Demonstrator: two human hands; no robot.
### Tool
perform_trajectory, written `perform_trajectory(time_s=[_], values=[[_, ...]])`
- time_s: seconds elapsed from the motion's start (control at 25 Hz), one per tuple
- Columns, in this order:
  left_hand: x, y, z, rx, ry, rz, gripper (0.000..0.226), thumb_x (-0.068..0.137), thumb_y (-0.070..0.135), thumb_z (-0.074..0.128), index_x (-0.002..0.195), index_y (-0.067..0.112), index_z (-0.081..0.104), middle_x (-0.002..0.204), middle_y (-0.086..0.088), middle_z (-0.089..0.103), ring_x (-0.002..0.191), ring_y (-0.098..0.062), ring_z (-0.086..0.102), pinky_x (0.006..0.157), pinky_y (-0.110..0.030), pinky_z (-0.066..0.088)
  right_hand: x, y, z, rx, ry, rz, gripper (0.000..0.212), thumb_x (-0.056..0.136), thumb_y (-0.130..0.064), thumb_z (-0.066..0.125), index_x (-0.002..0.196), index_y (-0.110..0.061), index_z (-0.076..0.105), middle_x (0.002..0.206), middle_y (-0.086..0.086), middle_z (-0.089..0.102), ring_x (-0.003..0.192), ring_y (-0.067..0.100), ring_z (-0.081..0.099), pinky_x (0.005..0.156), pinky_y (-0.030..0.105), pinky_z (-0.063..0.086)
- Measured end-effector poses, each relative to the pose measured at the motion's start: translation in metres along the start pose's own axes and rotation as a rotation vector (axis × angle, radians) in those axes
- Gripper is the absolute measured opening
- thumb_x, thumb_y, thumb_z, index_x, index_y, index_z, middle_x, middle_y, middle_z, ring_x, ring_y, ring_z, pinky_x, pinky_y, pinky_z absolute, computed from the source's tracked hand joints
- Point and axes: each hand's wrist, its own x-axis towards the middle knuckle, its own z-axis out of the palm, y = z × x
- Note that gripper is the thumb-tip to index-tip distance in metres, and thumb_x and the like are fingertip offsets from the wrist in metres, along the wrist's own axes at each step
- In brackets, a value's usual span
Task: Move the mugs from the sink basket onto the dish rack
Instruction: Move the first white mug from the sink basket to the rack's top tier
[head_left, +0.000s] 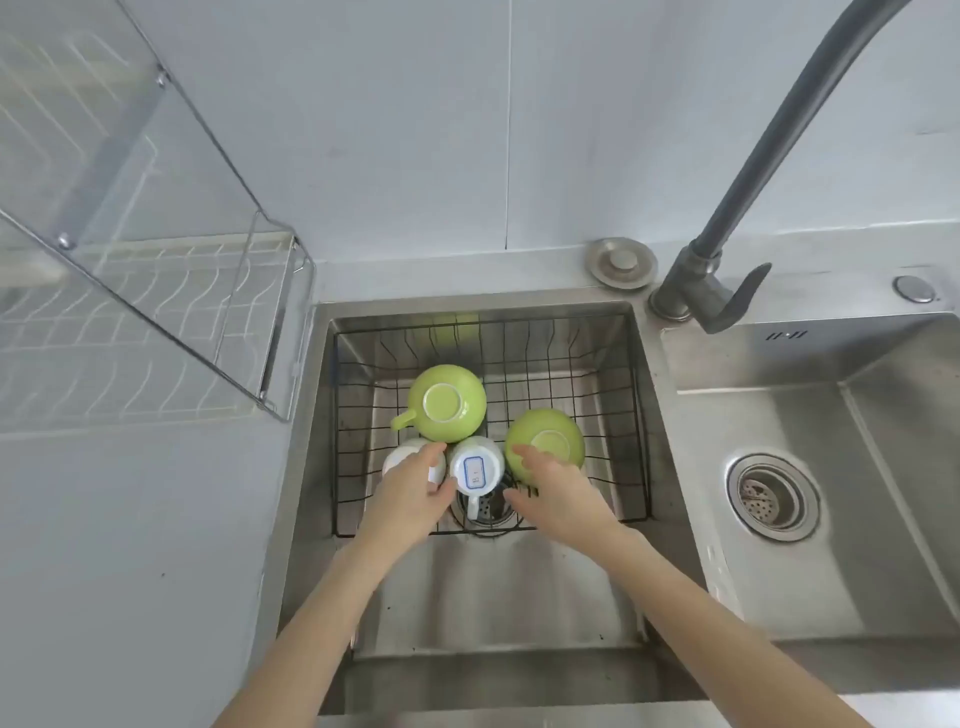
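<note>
We see four mugs inverted in the sink basket (639, 415): green mug (447, 402) at 12 o'clock, second green mug (545, 436) at 3, two white mugs (475, 467) central. Basket's far half free. Left hand (410, 493) fingers spread over one white mug; right hand (558, 491) fingers wide, touching green. Dish rack (156, 332) at 9 o'clock.

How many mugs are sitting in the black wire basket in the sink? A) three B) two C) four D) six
C: four upside-down mugs sit in the black wire basket: two round green mugs and two white mugs, one of them partly hidden under the left hand.
</note>
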Motion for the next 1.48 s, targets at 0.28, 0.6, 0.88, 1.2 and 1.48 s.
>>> perform_trajectory(time_s=[0.28,0.6,0.88,1.2,1.48], values=[[0.037,-0.026,0.032,-0.072,-0.081,-0.03,0.061,0.086,0.015,0.054,0.14,0.018,0.025,0.143,-0.004,0.037,0.105,-0.022,0.059,0.087,-0.033,0.046,0.048,0.014,0.033,0.183,-0.052,0.156,0.054,0.088,-0.024,0.053,0.139,-0.016,0.036,0.124,0.011,0.06,0.113,0.028,0.058,0.095,0.039,0.049],[0.053,-0.042,0.047,-0.022,-0.15,-0.019,0.066,0.084,0.009,0.055,0.14,0.022,0.024,0.142,0.001,0.038,0.098,-0.024,0.063,0.088,-0.043,0.051,0.083,0.017,0.049,0.351,-0.09,0.251,0.06,0.091,-0.026,0.053,0.144,-0.014,0.028,0.13,0.012,0.058,0.119,0.026,0.054,0.095,0.028,0.043],[0.051,-0.043,0.055,0.053,-0.024,0.006,0.061,0.084,0.012,0.058,0.137,0.026,0.03,0.14,0.005,0.043,0.093,-0.031,0.063,0.08,-0.045,0.052,0.088,0.018,0.056,0.409,-0.087,0.283,0.059,0.093,-0.025,0.049,0.146,-0.016,0.025,0.122,0.009,0.058,0.111,0.023,0.054,0.091,0.029,0.042],[0.039,-0.036,0.041,0.062,0.012,0.097,0.061,0.081,0.019,0.063,0.135,0.026,0.036,0.135,0.009,0.047,0.116,-0.017,0.051,0.077,-0.027,0.043,0.073,0.017,0.044,0.386,-0.126,0.247,0.058,0.089,-0.025,0.053,0.143,-0.021,0.032,0.134,0.004,0.056,0.121,0.02,0.053,0.1,0.027,0.04],[0.009,-0.018,0.016,-0.039,-0.027,0.278,0.063,0.077,0.02,0.068,0.132,0.027,0.037,0.124,0.032,0.033,0.116,-0.001,0.042,0.087,-0.011,0.03,0.025,0.009,0.006,0.287,-0.186,0.02,0.057,0.078,-0.01,0.057,0.131,-0.026,0.043,0.111,0.002,0.065,0.099,0.023,0.061,0.084,0.029,0.054]])
